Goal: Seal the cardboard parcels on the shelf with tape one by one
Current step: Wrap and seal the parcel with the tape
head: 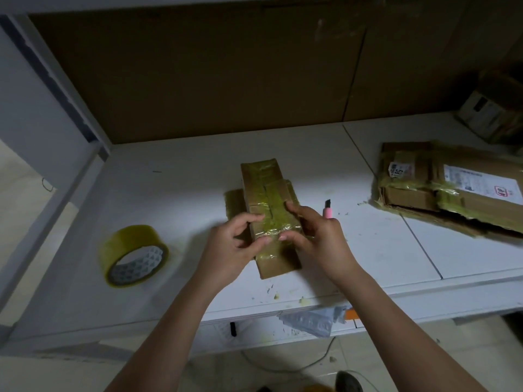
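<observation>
A small long cardboard parcel (264, 188) lies in the middle of the white shelf (175, 193), wrapped in yellowish clear tape. My left hand (232, 247) grips its left side, thumb and fingers curled onto the taped top. My right hand (314, 236) grips the right side, fingertips pressing the tape across the parcel's middle. A roll of yellowish tape (133, 254) stands on the shelf to the left, apart from both hands. A pink utility knife (328, 209) lies just behind my right hand, partly hidden.
A larger flattened, taped parcel with labels (452, 188) lies at the right. Another box (492, 114) sits in the far right corner. Brown cardboard backs the shelf. Tape scraps litter the front edge, and a crumpled plastic bag (311, 321) hangs below it.
</observation>
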Motion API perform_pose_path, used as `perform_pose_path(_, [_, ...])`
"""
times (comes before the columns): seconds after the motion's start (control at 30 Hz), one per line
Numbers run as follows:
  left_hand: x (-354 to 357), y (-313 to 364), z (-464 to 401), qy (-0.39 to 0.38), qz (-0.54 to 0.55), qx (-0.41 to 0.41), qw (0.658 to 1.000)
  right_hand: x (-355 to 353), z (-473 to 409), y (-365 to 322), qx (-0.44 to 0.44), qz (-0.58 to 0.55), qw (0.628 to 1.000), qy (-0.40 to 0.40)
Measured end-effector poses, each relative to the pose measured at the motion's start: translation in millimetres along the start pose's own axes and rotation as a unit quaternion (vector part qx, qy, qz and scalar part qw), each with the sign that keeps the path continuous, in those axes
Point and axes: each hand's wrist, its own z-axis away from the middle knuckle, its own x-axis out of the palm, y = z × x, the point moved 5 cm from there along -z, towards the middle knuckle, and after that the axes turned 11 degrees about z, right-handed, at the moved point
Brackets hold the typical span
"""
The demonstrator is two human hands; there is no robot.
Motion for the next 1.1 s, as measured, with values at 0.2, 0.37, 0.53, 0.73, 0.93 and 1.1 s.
perform_pose_path(0.2, [0, 1, -5, -0.033, -0.014, 0.002, 0.999, 3, -5, 7, -0.022, 0.052, 0.998, -0.013])
perform_pose_path(0.37, [1, 1, -6, -0.069, -0.039, -0.004, 0.997, 2, -5, 4, -0.049, 0.020, 0.997, -0.053])
perform_pose_path(0.53, [-15, -1, -8, -0.172, -0.056, -0.069, 0.981, -14, -5, 23, 0.062, -0.124, 0.964, -0.227])
perform_pose_path(0.73, [-18, 5, -13, -0.207, -0.047, -0.064, 0.975, -17, -10, 25, 0.058, -0.169, 0.952, -0.248])
perform_pose_path(0.93, [-15, -3, -12, -0.119, 0.008, -0.061, 0.991, -10, -10, 27, 0.066, -0.175, 0.964, -0.191])
perform_pose_path(1.1, [-3, -8, -2, -0.021, -0.011, -0.007, 1.000, -1, 1, 21, 0.004, -0.120, 0.990, -0.073])
